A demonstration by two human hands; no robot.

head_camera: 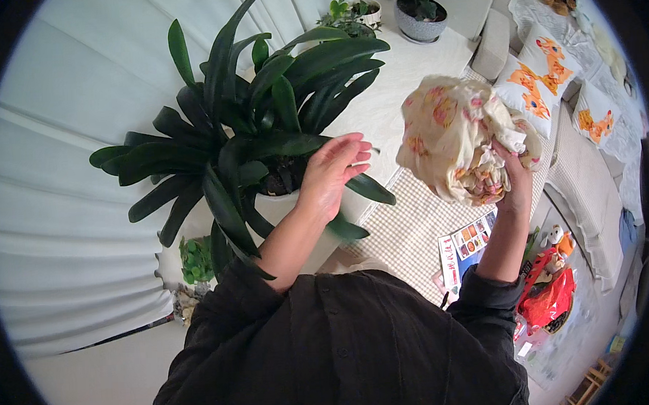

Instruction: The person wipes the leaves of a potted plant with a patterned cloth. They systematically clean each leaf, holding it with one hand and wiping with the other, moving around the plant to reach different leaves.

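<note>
In my right hand point(517, 186) is a bunched cream cloth point(441, 137) with a pink and orange floral print, raised to the right of the plant. My left hand point(335, 172) has its fingers loosely apart and appears to hold nothing. It is beside the long dark green leaves of a large potted plant point(270, 142), possibly a clivia. One leaf passes behind this hand; whether they touch is hard to see. Dark soil point(282, 177) shows in the white pot point(278, 204), which my left forearm partly covers.
White curtains point(79, 175) hang at the left. Smaller potted plants, one in a grey pot point(421, 27), stand on the pale ledge point(405, 63) at the back. Magazines point(462, 248) lie on a checked cloth point(407, 226). Cushions point(547, 73) rest on a sofa at right, near a red bag point(549, 304).
</note>
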